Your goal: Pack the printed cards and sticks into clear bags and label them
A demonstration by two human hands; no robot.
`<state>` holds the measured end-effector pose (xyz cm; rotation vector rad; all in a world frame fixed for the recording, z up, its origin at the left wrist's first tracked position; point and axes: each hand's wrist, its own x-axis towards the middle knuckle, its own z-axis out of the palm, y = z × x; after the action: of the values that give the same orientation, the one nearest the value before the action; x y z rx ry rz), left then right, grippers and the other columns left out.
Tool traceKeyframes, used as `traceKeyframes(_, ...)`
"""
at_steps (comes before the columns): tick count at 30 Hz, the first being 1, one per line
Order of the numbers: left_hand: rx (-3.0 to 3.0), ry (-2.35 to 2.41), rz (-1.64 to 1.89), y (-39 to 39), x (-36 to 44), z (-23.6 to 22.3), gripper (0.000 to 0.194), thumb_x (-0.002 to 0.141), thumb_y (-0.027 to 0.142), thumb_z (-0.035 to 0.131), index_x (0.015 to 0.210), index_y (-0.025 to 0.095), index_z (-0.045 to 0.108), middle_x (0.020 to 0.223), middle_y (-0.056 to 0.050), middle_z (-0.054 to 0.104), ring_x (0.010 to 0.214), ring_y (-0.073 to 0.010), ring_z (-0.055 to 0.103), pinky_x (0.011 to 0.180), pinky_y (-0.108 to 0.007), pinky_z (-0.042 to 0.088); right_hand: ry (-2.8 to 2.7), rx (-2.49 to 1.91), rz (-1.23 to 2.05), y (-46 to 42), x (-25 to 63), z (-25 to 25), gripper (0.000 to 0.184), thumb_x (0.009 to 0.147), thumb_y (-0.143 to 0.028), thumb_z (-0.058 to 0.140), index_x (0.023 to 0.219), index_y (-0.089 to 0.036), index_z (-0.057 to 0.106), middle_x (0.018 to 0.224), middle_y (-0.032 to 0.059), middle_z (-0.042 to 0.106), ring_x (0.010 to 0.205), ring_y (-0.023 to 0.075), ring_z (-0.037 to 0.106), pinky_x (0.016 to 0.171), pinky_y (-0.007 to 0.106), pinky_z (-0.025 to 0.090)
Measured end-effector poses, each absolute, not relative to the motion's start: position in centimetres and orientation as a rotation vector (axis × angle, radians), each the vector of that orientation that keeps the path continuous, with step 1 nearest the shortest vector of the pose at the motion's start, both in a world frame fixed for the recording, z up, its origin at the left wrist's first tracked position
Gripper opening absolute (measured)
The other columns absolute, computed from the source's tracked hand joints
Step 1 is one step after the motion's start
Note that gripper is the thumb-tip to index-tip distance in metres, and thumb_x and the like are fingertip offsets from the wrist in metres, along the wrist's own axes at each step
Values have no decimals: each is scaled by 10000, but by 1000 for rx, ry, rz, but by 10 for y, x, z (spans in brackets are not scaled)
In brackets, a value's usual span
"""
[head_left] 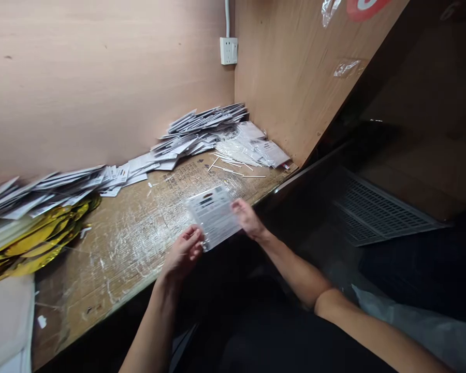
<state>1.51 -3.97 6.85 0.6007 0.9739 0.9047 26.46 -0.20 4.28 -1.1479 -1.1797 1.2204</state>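
My left fingers [195,235] are nearly closed, pinching the lower left corner of a clear, printed packet [216,215]; my right fingers [238,206] are curled in at its right edge, though blur keeps me from telling how firmly they grip. The packet is at the centre of the frame, over the front edge of the table [140,228]. I can't tell whether it is sealed, so I judge this one as in hand, not put down. Just beyond lie loose white sticks [227,170] and clear wrappers [236,147], apparently unused. Printed cards or packets [178,145] already lie heaped along the wall; which are finished, I can't tell. Gold foil pieces [42,238] lie at left.
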Motion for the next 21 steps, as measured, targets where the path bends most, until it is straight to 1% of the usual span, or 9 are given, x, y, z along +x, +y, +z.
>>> traceKeyframes(2,707,983,822,-39,23,72,456,684,494,1024,894,199,748,750,19,597,529,-41,456,450,-150,373,-1188,-1226,687,9,312,70,511,963,-767,596,974,-261,533,850,30,627,718,187,597,653,327,549)
traceKeyframes(4,791,1009,771,-34,26,74,441,725,505,999,962,199,787,783,1,626,563,-60,504,501,-179,420,-1173,-1342,149,41,373,116,513,1020,-745,522,1033,-234,566,955,99,676,844,232,656,768,382,586)
traceKeyframes(6,829,1037,774,-26,24,76,457,721,517,995,978,200,791,780,6,622,560,-62,508,513,-187,414,-1267,-1477,-183,89,433,171,583,1098,-719,354,1106,-191,601,1096,175,704,1044,288,697,908,447,593)
traceKeyframes(7,843,1048,787,-21,23,78,464,716,523,995,973,198,786,777,9,620,556,-62,509,514,-187,406,-1342,-1581,-248,115,459,197,645,1126,-703,262,1163,-166,617,1147,201,705,1121,310,700,937,475,588)
traceKeyframes(9,883,1056,814,-11,20,80,470,715,528,991,962,191,774,770,11,621,543,-58,503,510,-187,385,-1450,-1781,-293,164,497,237,722,1139,-705,232,1233,-116,639,1200,246,710,1196,346,696,979,517,569)
traceKeyframes(12,957,1060,870,7,12,81,456,719,519,976,934,181,757,755,10,623,521,-60,487,496,-197,359,-1488,-1976,-391,212,511,254,736,1119,-709,374,1316,-50,638,1291,323,701,1254,405,678,1039,578,525)
traceKeyframes(15,1019,1143,998,33,-5,75,435,703,497,952,900,176,734,719,17,609,504,-73,485,482,-206,356,-1572,-2082,-359,229,490,227,629,1119,-594,457,1354,-48,662,1336,345,705,1275,421,676,1068,571,503)
traceKeyframes(18,1133,1356,1217,69,-29,64,349,708,458,867,843,178,710,712,7,624,504,-97,503,488,-231,402,-1687,-2280,-83,230,469,190,507,1117,-463,470,1358,-83,705,1386,324,710,1282,393,686,1075,515,502)
traceKeyframes(21,1273,1584,1403,104,-52,52,244,752,416,753,823,187,707,725,-8,652,551,-125,533,538,-251,438,-1739,-2398,110,225,461,171,471,1117,-347,418,1355,-72,718,1412,325,697,1282,368,684,1081,487,488)
